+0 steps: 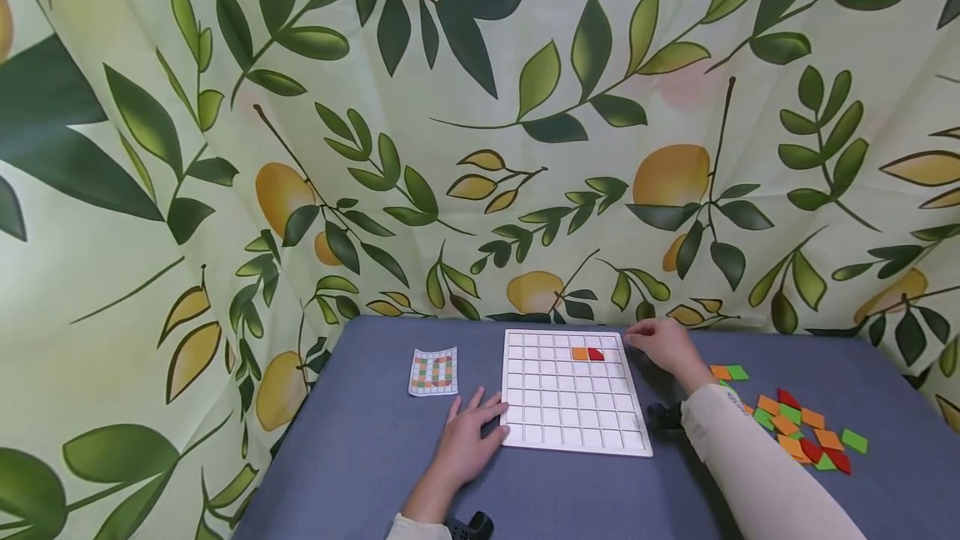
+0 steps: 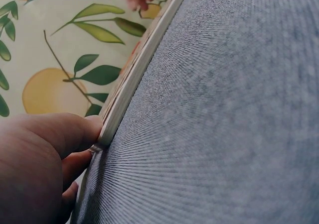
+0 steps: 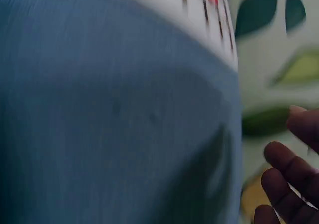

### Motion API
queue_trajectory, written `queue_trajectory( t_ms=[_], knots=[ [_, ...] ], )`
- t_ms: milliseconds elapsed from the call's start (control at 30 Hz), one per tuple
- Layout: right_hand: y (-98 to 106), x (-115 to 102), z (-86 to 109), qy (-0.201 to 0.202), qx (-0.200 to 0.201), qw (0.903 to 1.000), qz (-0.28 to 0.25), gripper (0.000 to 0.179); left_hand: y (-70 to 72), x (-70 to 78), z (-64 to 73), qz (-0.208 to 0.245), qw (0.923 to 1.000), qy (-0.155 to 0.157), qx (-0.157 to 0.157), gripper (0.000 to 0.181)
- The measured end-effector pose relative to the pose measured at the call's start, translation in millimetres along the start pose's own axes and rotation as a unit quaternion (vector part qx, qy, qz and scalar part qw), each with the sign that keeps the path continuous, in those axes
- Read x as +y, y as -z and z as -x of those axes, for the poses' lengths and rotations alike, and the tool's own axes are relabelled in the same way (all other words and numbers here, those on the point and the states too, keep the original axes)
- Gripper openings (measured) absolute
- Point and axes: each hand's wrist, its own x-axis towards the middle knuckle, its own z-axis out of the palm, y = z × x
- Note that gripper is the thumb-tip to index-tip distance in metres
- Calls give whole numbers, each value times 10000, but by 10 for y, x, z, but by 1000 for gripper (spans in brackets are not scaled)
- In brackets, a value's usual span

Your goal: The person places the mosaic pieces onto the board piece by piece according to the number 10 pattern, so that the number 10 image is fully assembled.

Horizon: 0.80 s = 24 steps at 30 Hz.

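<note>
A white gridded board (image 1: 570, 402) lies on the table, with an orange square tile (image 1: 580, 354) and a red tile with a curved side (image 1: 596, 354) side by side in its upper part. My left hand (image 1: 467, 440) rests at the board's lower left edge. In the left wrist view its thumb (image 2: 82, 132) touches the corner of the board (image 2: 127, 84). Past the upper right corner is my right hand (image 1: 667, 348), above the table. The right wrist view shows its fingers (image 3: 289, 162) apart and loosely bent, with nothing visible between them.
A small card with a coloured grid pattern (image 1: 433, 372) lies left of the board. Scattered orange, green and red tiles (image 1: 812, 417) lie on the right, partly behind the right sleeve (image 1: 750, 457). A leaf-patterned cloth (image 1: 480, 148) hangs behind the blue-grey table (image 1: 337, 440).
</note>
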Motion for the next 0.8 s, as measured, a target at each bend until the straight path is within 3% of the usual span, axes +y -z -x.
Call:
queue_trajectory(
  t_ms=[133,367,533,800],
  knots=[
    [333,385,161,151,254,9992,251,33,-12,-10,0,-15,10000,-18,2,35],
    [729,931,473,-445,-477,9977,167,53,-19,-23,-6,-26,10000,-9,-30,36],
    [808,1075,546,-421,-866,9953,71,57,-19,-32,-14,-18,10000,38,-56,36],
    [834,1125,545,-591,-1122,9919,-25,40,-9,-22,-9,-12,9999,75,-89,36]
  ],
)
